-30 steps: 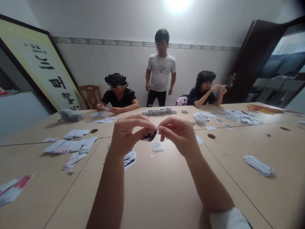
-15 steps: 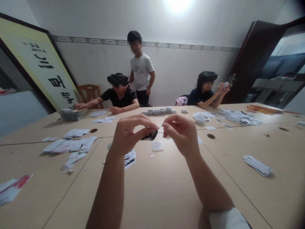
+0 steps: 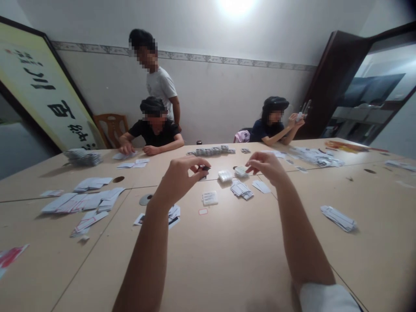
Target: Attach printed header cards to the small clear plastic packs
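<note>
My left hand (image 3: 180, 178) is raised above the table with thumb and fingers pinched on a small dark, flat piece (image 3: 204, 169), whose kind I cannot make out. My right hand (image 3: 268, 168) reaches forward, its fingers bent and slightly apart, with the tips at a small stack of clear plastic packs (image 3: 241, 172). Another clear pack pile (image 3: 225, 175) lies to the left of it. Nearer to me are a white case with dark marks (image 3: 209, 198) and a small red-edged label (image 3: 203, 212). Printed cards (image 3: 242, 189) lie below the right fingertips.
White paper slips (image 3: 76, 200) cover the left side; more cards (image 3: 174, 216) lie partly behind my left forearm. A bundle of slips (image 3: 338, 218) is at right. Small packs (image 3: 212, 151) line the far edge. Two people sit opposite and one stands behind.
My right hand has moved away from my left, out to the clear packs. The left keeps its dark piece. The standing person has turned and shifted left; the seated person's arm has drawn in.
</note>
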Available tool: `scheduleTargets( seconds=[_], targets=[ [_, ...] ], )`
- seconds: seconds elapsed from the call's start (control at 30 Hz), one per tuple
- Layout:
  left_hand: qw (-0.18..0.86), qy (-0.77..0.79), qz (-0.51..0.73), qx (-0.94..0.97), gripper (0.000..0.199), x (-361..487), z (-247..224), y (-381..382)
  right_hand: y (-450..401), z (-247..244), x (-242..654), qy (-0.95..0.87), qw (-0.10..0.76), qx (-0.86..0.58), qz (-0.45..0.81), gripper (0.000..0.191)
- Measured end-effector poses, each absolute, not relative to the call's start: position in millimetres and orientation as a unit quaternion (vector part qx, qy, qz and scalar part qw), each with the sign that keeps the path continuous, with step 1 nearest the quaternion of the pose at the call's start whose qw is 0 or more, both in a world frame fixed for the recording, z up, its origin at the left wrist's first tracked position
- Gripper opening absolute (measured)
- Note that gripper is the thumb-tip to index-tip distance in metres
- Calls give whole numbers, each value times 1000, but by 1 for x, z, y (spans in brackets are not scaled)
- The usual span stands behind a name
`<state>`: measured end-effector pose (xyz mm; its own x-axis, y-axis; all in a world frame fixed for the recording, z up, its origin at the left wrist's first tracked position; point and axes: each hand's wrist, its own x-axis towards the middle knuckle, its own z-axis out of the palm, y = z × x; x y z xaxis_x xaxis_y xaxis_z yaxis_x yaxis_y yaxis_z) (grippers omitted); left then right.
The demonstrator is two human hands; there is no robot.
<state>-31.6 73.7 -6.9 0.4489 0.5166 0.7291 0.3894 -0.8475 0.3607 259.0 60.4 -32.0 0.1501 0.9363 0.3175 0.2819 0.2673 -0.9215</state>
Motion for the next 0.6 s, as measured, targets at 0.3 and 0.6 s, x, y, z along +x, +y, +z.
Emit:
scheduleTargets(
  seconds=[0.3, 0.6],
  targets=[
    [83, 340, 416, 839, 16, -43, -1, 72, 91, -68, 273, -615, 363, -590, 375, 24],
    [166, 373, 417, 812, 36, -43, 2, 70, 79, -60, 272, -689, 302, -575, 320, 26]
  ],
)
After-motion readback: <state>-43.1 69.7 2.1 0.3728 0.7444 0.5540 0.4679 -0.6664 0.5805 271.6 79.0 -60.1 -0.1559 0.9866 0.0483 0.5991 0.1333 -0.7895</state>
